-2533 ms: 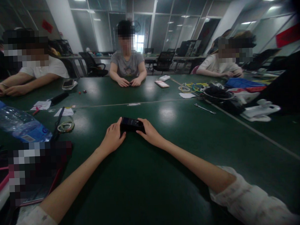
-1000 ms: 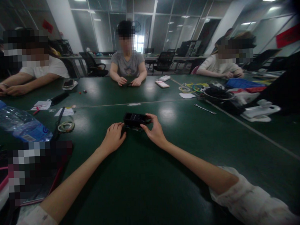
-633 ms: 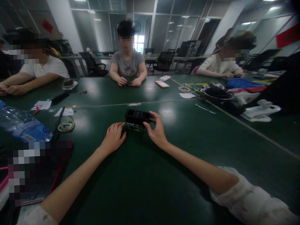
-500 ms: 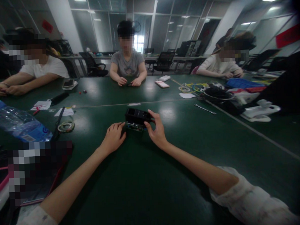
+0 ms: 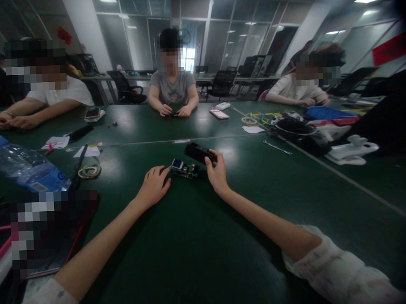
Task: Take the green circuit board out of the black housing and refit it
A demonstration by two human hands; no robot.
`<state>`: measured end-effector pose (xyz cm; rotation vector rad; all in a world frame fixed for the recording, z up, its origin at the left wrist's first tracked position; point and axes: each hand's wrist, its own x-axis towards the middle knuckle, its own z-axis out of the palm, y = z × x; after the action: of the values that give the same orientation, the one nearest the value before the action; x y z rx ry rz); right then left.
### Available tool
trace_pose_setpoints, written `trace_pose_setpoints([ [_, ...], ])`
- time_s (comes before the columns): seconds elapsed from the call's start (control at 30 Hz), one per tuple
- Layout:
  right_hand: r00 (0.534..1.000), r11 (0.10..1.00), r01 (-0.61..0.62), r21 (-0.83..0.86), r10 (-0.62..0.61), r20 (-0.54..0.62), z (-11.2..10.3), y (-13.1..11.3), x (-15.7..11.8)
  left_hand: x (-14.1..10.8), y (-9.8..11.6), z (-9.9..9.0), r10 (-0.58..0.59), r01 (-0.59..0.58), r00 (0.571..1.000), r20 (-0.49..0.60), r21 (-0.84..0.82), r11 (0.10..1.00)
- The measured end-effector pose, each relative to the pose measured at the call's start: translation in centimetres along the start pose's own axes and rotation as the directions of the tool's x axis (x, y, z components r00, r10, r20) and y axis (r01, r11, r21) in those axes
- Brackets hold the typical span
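My right hand (image 5: 218, 171) pinches a black plastic cover (image 5: 199, 153) at its right end and holds it tilted, apart from the circuit board. The circuit board (image 5: 187, 171), green with a small dark screen (image 5: 177, 164) at its left end, lies on the green table (image 5: 180, 242). My left hand (image 5: 154, 186) rests palm down beside the board, fingers stretched out and loosely apart. Its fingertips come right up to the board's left end; whether they touch it I cannot tell. The underside of the cover is hidden.
A large water bottle (image 5: 28, 164) lies at the left, near a beaded bracelet (image 5: 89, 171). To the right are a wrench (image 5: 277, 147), a white clamp (image 5: 354, 150) and a heap of cables (image 5: 294, 126). Several people sit across the table.
The black cover has come off the board, moved right and tilted with my right hand. The board and its screen are now uncovered. My left hand has stayed in place.
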<state>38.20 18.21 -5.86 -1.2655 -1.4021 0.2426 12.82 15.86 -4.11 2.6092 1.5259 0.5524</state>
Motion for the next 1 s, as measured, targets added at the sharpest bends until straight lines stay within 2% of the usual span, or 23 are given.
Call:
trace_pose_setpoints([
  [0.2, 0.997, 0.998, -0.064, -0.026, 0.065, 0.048, 0.1, 0.7, 0.1, 0.1, -0.1, 0.2, 0.009, -0.009, 1.0, 0.0, 0.017, 1.0],
  [0.37, 0.988, 0.983, -0.12, -0.141, 0.132, 0.085, 0.2, 0.3, -0.1, 0.1, 0.0, 0.1, 0.005, -0.005, 1.0, 0.001, 0.012, 1.0],
  [0.5, 0.987, 0.974, -0.095, -0.205, 0.12, 0.11, 0.4, 0.4, -0.3, 0.1, 0.1, -0.1, -0.004, 0.004, 1.0, 0.013, 0.009, 1.0],
  [0.63, 0.997, 0.983, -0.022, -0.181, 0.034, 0.063, 0.0, -0.8, -0.3, 0.0, 0.0, -0.2, -0.004, 0.004, 1.0, 0.015, -0.009, 1.0],
  [0.7, 0.997, 0.987, 0.069, -0.146, -0.066, 0.026, -0.3, -2.0, -0.4, 0.0, 0.0, -0.2, -0.004, 0.005, 1.0, 0.014, -0.015, 1.0],
  [0.73, 0.992, 0.983, 0.125, -0.137, -0.12, 0.044, -0.5, -2.7, -0.5, 0.0, 0.0, -0.1, -0.006, 0.006, 1.0, 0.012, -0.015, 1.0],
  [0.77, 0.983, 0.975, 0.177, -0.131, -0.168, 0.078, -0.5, -3.3, -0.6, 0.0, 0.0, -0.1, -0.008, 0.008, 1.0, 0.01, -0.013, 1.0],
  [0.83, 0.943, 0.95, 0.281, -0.135, -0.247, 0.221, -0.5, -4.1, -0.9, 0.1, 0.1, -0.1, -0.012, 0.012, 1.0, 0.008, -0.005, 1.0],
  [0.9, 0.9, 0.927, 0.344, -0.152, -0.279, 0.334, -0.4, -4.3, -1.1, 0.1, 0.3, -0.1, -0.015, 0.015, 1.0, 0.005, 0.005, 1.0],
  [1.0, 0.889, 0.914, 0.352, -0.201, -0.259, 0.379, -0.2, -4.0, -1.2, 0.1, 0.2, 0.1, -0.008, 0.008, 1.0, -0.005, 0.013, 1.0],
])
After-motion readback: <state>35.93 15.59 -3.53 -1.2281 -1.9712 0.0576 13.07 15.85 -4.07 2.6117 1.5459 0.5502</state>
